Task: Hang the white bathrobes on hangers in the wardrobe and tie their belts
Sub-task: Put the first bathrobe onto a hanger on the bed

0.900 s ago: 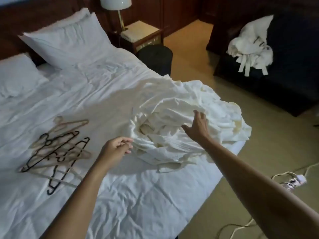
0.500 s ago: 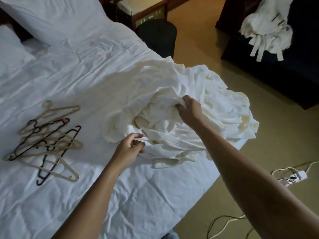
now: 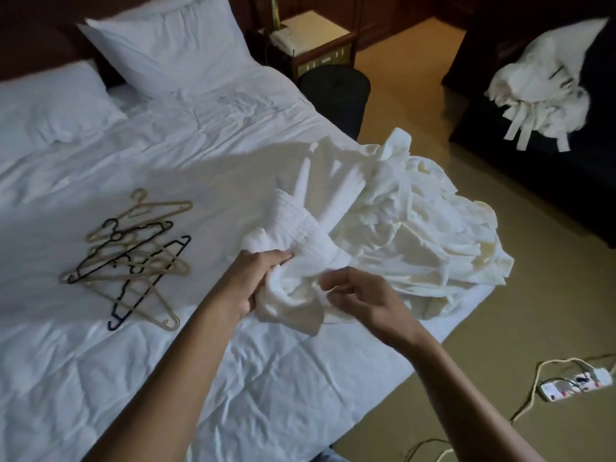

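Observation:
A heap of white bathrobes (image 3: 410,235) lies on the right edge of the bed (image 3: 186,155). One waffle-textured bathrobe (image 3: 300,228) is pulled out of the heap toward me. My left hand (image 3: 256,278) is shut on a bunched part of it. My right hand (image 3: 353,295) pinches the same robe's fabric just to the right. Several beige and black hangers (image 3: 133,258) lie in a loose pile on the bed, left of my hands. More white bathrobes with dangling belts (image 3: 546,95) lie on a dark sofa at the far right. No wardrobe is in view.
Two pillows (image 3: 166,48) rest at the head of the bed. A bedside table (image 3: 313,38) and a dark round stool (image 3: 336,95) stand beside the bed. A white power strip (image 3: 576,385) with trailing cables lies on the floor at the right.
Both hands have closed on one robe and drawn it out of the heap toward me, lifting and bunching it. The camera has tilted back up, showing the pillows again.

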Demonstrator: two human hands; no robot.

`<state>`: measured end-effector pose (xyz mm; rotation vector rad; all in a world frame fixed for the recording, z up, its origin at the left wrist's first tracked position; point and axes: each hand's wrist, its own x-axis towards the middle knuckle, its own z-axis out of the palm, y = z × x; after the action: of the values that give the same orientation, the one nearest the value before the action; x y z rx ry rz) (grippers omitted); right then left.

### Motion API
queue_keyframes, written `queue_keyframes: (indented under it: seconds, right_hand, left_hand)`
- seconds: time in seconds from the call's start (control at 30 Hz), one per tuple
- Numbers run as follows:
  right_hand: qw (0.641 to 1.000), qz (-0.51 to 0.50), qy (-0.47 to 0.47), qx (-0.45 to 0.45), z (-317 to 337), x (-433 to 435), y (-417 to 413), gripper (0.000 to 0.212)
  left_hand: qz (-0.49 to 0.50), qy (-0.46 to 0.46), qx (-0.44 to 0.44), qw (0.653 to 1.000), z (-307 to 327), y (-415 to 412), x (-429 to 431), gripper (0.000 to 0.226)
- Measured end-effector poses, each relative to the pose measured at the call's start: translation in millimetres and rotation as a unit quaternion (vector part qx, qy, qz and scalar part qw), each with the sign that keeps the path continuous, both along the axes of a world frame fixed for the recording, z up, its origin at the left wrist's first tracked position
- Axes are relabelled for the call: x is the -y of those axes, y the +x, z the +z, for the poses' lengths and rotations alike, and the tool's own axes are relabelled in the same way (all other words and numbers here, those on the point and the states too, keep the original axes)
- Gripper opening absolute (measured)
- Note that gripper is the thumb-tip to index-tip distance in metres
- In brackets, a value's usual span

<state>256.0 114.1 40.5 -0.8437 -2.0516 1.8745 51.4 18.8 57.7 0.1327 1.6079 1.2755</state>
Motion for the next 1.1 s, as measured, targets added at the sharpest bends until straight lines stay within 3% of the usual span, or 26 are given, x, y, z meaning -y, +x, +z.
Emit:
queue_keyframes:
  seconds: [0.07,0.1,0.17,0.2,0.23,0.27,0.37,0.43,0.5,0.6,0.67,0.73,0.77,0.83,0.9,0.97,1.03,1.1]
  right_hand:
    - [0.971,-0.187,-0.148,-0.012,-12.0,-13.0,2.7,0.029]
    - [0.944,-0.238,-0.23,0.004,-18.3,-16.6,-2.3,0.052]
    - [0.891,-0.221,-0.396,0.018,-36.0,-19.6,-21.6,0.105]
    - [0.866,-0.192,-0.462,0.002,-41.0,-16.1,-35.6,0.117]
    - [0.85,-0.159,-0.502,-0.019,-48.6,-9.7,-52.5,0.114]
    - [0.848,-0.135,-0.51,-0.043,-47.9,1.5,-70.4,0.096]
    - [0.91,-0.189,-0.369,-0.023,-30.5,44.2,-119.7,0.031]
    - [0.944,-0.225,-0.239,0.035,-15.9,75.2,-133.2,0.006]
    - [0.969,-0.2,-0.14,0.05,-0.6,109.6,-139.4,0.015]
    - [0.996,-0.086,-0.009,0.007,19.7,176.3,-137.5,0.037]
    - [0.998,-0.033,0.047,-0.012,32.1,225.7,-135.6,0.043]
    - [0.996,0.006,0.083,-0.025,38.8,273.1,-138.2,0.042]
    - [0.994,0.03,0.108,-0.015,39.5,297.3,-141.5,0.036]
    - [0.982,0.087,0.165,0.019,29.7,342.2,-143.7,0.029]
    - [0.969,0.156,0.187,0.046,12.7,374.6,-138.8,0.025]
    - [0.956,0.224,0.167,0.087,-5.6,385.2,-123.2,0.027]
    - [0.95,0.282,0.062,0.12,-24.1,376.7,-100.9,0.032]
    - [0.951,0.267,-0.059,0.144,-49.3,356.0,-74.7,0.03]
  left_hand:
    - [-0.02,0.033,-0.018,0.999,22.2,5.5,40.9,0.02]
    - [-0.047,0.05,-0.032,0.997,32.3,9.5,62.3,0.024]
    - [-0.115,0.065,-0.068,0.989,47.2,15.7,103.9,0.035]
    - [-0.142,0.062,-0.088,0.984,52.5,17.1,125.0,0.036]
    - [-0.163,0.054,-0.105,0.98,57.9,17.5,145.9,0.036]
    - [-0.179,0.047,-0.114,0.976,62.7,16.6,167.2,0.036]
    - [-0.191,0.042,-0.128,0.972,67.1,3.0,236.6,0.035]
    - [-0.151,0.032,-0.139,0.978,59.1,-9.7,287.4,0.029]
    - [-0.116,-0.01,-0.161,0.98,40.8,-23.2,340.3,0.029]
    - [-0.083,-0.162,-0.193,0.964,-12.1,-47.0,415.5,0.035]
    - [-0.036,-0.239,-0.221,0.945,-39.4,-58.7,448.0,0.056]
    - [0.01,-0.178,-0.186,0.966,-49.4,-60.9,454.9,0.092]
    - [0.028,-0.118,-0.124,0.985,-47.3,-59.5,450.0,0.105]
    - [0.048,0.016,0.027,0.998,-37.5,-55.0,429.9,0.103]
    - [0.05,0.067,0.084,0.993,-25.3,-51.0,409.1,0.086]
    - [0.042,-0.006,0.025,0.999,-28.5,-46.0,397.1,0.076]
    - [0.069,-0.056,-0.046,0.995,-48.9,-39.4,398.0,0.058]
    - [0.09,-0.053,-0.047,0.993,-71.6,-28.7,412.6,0.041]
